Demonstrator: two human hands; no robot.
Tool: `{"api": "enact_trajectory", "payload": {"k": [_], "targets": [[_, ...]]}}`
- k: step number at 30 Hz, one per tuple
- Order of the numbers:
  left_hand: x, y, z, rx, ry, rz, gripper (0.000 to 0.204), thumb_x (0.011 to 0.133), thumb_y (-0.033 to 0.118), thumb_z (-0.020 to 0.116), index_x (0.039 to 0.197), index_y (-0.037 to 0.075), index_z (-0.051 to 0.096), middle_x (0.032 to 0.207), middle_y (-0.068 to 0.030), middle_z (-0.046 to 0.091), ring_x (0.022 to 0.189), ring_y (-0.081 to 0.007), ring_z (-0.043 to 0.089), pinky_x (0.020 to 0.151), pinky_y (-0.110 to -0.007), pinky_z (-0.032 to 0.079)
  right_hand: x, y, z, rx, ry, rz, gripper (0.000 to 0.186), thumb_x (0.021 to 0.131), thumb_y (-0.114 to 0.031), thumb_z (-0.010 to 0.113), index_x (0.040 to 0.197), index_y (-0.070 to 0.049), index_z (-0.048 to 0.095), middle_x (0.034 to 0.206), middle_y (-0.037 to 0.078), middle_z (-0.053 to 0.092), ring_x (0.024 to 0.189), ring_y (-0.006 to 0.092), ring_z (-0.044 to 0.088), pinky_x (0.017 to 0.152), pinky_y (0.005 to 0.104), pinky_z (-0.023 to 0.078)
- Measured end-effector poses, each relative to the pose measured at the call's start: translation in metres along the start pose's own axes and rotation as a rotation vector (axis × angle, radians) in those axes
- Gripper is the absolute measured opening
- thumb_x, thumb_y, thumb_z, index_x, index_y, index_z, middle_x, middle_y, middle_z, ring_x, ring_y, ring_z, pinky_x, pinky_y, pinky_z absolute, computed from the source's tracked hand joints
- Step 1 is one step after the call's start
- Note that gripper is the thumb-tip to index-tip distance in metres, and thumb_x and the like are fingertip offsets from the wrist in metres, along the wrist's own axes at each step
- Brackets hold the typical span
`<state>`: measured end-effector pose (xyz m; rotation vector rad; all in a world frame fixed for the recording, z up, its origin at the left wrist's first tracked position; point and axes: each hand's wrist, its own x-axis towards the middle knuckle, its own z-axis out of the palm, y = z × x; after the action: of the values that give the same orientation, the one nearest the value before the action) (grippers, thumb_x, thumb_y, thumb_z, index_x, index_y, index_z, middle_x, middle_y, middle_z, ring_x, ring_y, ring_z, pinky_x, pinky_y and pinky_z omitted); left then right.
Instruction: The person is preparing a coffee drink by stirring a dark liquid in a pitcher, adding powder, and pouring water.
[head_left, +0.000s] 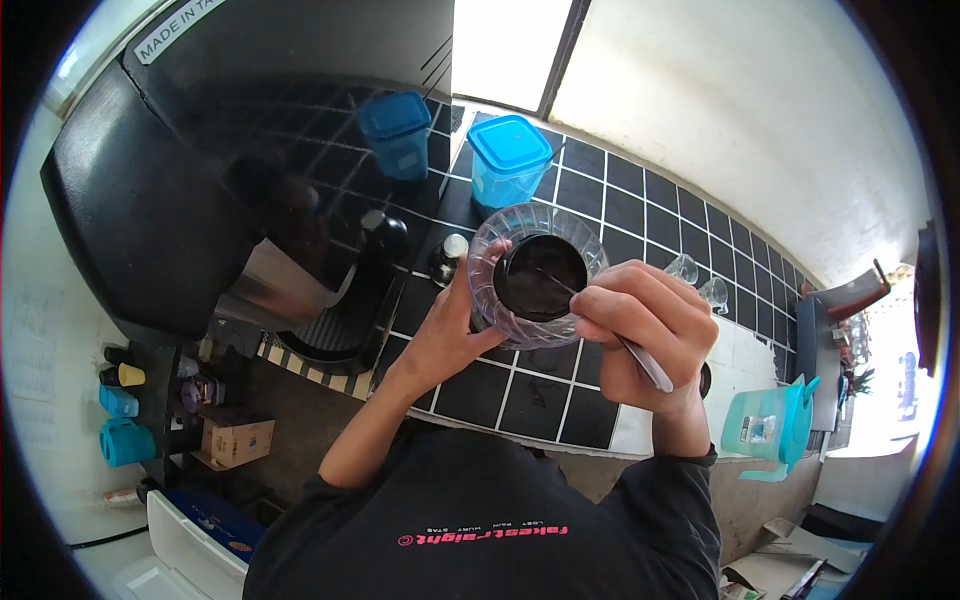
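Observation:
Above the black-tiled counter (535, 405), my left hand (455, 325) is wrapped round the left side of a clear ribbed vessel (488, 235). Inside its rim sits a dark round opening with dark liquid (530, 285); whether that is a separate cup, I cannot tell. My right hand (650, 325) pinches a metal spoon (652, 368), its handle end poking out below the fingers. The spoon's other end reaches into the dark liquid, which hides its tip. Just beyond the vessel stands a clear container with a blue lid (511, 145).
A large glossy black machine (300, 150) fills the left side, with a drip tray (335, 325) at its foot. A small white-topped jar (452, 250) stands near my left hand. Clear glasses (715, 292) and a teal pitcher (770, 425) are to the right.

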<state>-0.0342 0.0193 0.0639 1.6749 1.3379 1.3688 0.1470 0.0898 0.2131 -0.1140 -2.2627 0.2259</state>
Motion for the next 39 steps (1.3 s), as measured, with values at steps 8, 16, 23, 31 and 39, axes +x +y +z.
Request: {"api": "enact_trajectory", "payload": {"k": [8, 16, 23, 31, 39], "targets": [[-0.001, -0.005, 0.003, 0.088, 0.029, 0.083, 0.112, 0.082, 0.016, 0.075, 0.153, 0.020, -0.011, 0.152, -0.0183, 0.035, 0.139, -0.0372, 0.036, 0.115, -0.044, 0.028, 0.003, 0.002, -0.007, -0.019, 0.114, -0.072, 0.021, 0.070, -0.017, 0.077, 0.080, -0.003, 0.065, 0.066, 0.007, 0.057, 0.055, 0.0187, 0.060, 0.046, 0.0273, 0.045], [-0.002, -0.009, 0.003, 0.091, 0.057, 0.156, 0.109, 0.082, 0.014, 0.075, 0.154, 0.018, -0.006, 0.151, -0.0183, 0.036, 0.139, -0.0372, 0.036, 0.115, -0.044, 0.029, -0.001, 0.000, -0.011, 0.003, 0.096, -0.085, 0.024, 0.070, -0.023, 0.078, 0.078, -0.005, 0.065, 0.066, 0.007, 0.056, 0.054, 0.0179, 0.058, 0.047, 0.0265, 0.046], [0.000, 0.004, 0.001, -0.076, 0.039, -0.028, 0.089, 0.080, 0.013, 0.075, 0.149, 0.005, 0.021, 0.150, -0.0194, 0.037, 0.139, -0.0365, 0.036, 0.114, -0.042, 0.030, -0.010, 0.011, 0.005, 0.013, -0.009, -0.109, 0.026, 0.066, -0.020, 0.080, 0.081, -0.007, 0.064, 0.073, 0.004, 0.056, 0.059, 0.0174, 0.059, 0.048, 0.0280, 0.045], [0.001, 0.002, 0.000, 0.030, 0.013, -0.030, 0.094, 0.081, 0.014, 0.075, 0.151, 0.006, 0.013, 0.151, -0.0182, 0.037, 0.139, -0.0370, 0.037, 0.114, -0.043, 0.030, -0.012, 0.009, 0.000, -0.059, -0.005, -0.110, 0.027, 0.062, -0.014, 0.079, 0.083, -0.006, 0.064, 0.072, 0.005, 0.056, 0.059, 0.0184, 0.059, 0.049, 0.0286, 0.046], [0.000, 0.001, 0.002, -0.031, 0.031, -0.034, 0.091, 0.080, 0.015, 0.074, 0.151, 0.006, 0.018, 0.151, -0.0182, 0.037, 0.140, -0.0365, 0.035, 0.115, -0.042, 0.029, -0.010, 0.001, 0.000, -0.068, 0.009, -0.071, 0.026, 0.062, -0.012, 0.078, 0.081, -0.004, 0.063, 0.069, 0.006, 0.056, 0.057, 0.0191, 0.058, 0.050, 0.0294, 0.046]]}}
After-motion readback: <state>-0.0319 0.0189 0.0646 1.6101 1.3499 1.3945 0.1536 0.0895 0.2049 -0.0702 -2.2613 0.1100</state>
